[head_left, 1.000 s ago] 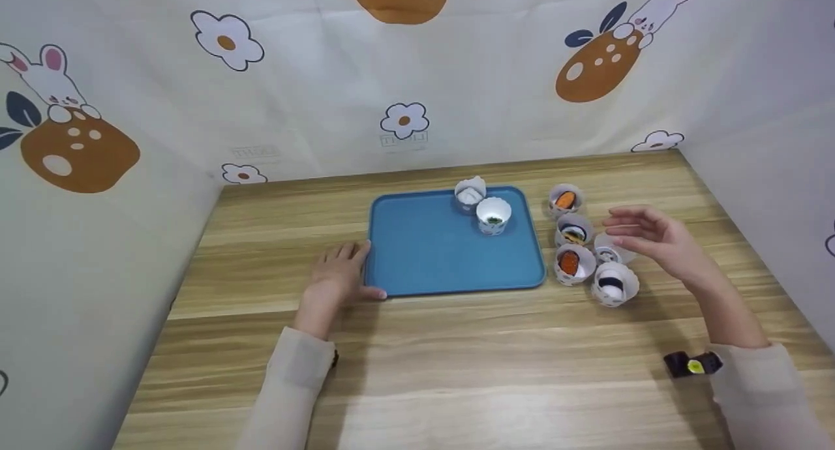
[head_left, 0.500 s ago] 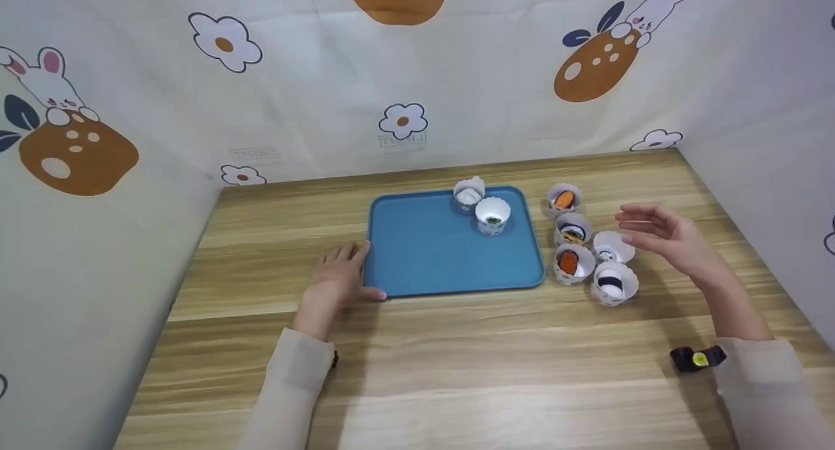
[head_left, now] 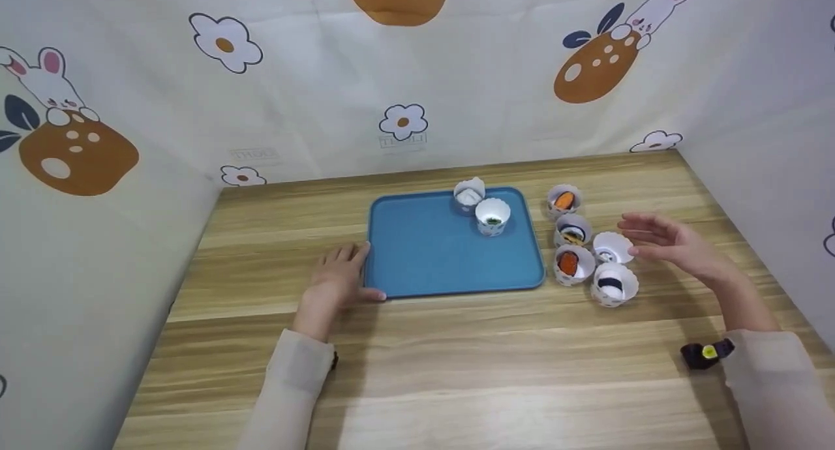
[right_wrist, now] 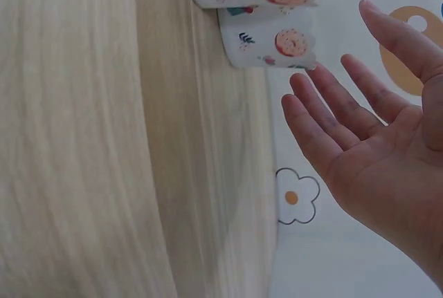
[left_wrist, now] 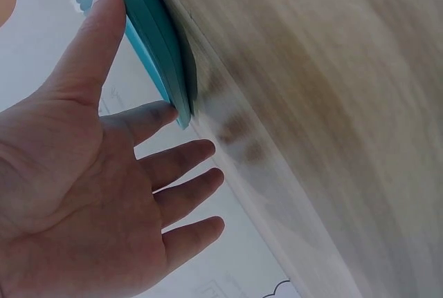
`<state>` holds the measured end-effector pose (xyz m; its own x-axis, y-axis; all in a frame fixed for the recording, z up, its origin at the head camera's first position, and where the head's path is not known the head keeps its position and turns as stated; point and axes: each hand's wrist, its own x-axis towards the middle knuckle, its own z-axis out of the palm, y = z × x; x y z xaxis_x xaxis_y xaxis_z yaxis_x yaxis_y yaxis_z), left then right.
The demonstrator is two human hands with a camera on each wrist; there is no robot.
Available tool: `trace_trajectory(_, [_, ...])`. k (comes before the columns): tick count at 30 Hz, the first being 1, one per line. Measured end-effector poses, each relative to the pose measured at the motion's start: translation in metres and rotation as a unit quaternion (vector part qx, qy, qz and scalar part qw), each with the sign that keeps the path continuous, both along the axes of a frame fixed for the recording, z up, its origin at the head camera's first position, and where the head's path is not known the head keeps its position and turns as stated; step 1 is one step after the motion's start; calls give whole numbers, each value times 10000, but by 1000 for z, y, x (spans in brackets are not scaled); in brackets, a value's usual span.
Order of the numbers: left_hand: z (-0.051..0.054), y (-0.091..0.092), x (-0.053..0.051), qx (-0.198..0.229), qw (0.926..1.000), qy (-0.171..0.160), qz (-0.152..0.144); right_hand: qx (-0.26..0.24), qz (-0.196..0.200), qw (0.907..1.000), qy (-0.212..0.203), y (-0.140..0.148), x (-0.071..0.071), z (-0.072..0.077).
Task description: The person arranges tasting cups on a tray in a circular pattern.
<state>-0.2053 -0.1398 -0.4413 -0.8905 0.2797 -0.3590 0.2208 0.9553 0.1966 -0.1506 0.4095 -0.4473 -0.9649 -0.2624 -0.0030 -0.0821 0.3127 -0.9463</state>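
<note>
A blue tray point(head_left: 450, 261) lies on the wooden table, and my left hand point(head_left: 336, 280) touches its left edge and near-left corner with thumb and index finger. In the left wrist view the fingers of this hand point(left_wrist: 104, 173) are spread along the tray's rim point(left_wrist: 163, 49). Beside the white cup on the right point(head_left: 613, 246), my right hand point(head_left: 672, 244) hovers with relaxed fingers and nothing in them. The right wrist view has the hand point(right_wrist: 381, 132) near patterned paper cups point(right_wrist: 266, 39). On the tray stand two cups, one with white content point(head_left: 469, 195), one with something green point(head_left: 492, 216).
Right of the tray, other cups hold toy-like sushi: an orange-topped piece point(head_left: 564, 201), a dark-and-yellow one point(head_left: 573, 232), a red-topped one point(head_left: 569, 263) and a black-banded white one point(head_left: 611, 285). A patterned cloth point(head_left: 313, 98) rises behind the table.
My right hand has drawn a little to the right, off the white cup it partly covered, and has lowered slightly. The left hand and the tray have stayed in place.
</note>
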Motion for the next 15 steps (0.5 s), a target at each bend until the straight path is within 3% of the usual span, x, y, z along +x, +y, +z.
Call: trace_trajectory(15, [2,1,0,-120,9999,-38,-2,-58,467,9985,-271,8,-2,-11])
